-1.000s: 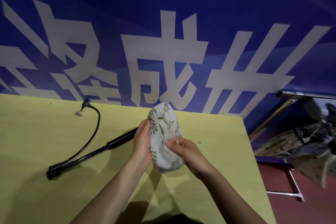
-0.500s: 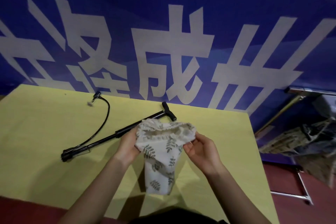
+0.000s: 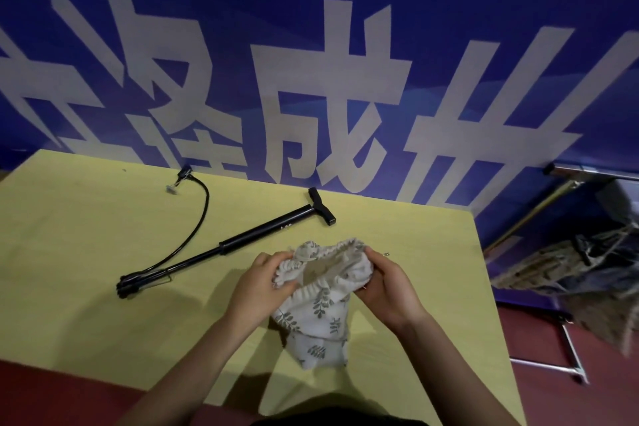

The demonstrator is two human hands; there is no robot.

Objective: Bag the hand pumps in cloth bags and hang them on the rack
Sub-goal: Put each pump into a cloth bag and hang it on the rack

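A white cloth bag [image 3: 320,315] printed with grey leaves hangs between my hands above the yellow table [image 3: 86,235]. My left hand [image 3: 264,284] grips the left side of its gathered rim and my right hand [image 3: 387,287] grips the right side, so the mouth is spread wide. A black hand pump [image 3: 242,244] lies diagonally on the table beyond my left hand, T-handle toward the wall, foot toward the left. Its black hose [image 3: 200,214] curves back to a small nozzle near the wall.
A blue banner [image 3: 311,45] with large white characters rises right behind the table. To the right stands a metal rack [image 3: 587,173] with dark bags [image 3: 570,266] hanging from it over a red floor. A tiny metal piece [image 3: 388,253] lies by my right hand.
The bag went from a bunched bundle to hanging full length, and my hands have now pulled its mouth wider and lowered it. The pump has not moved.
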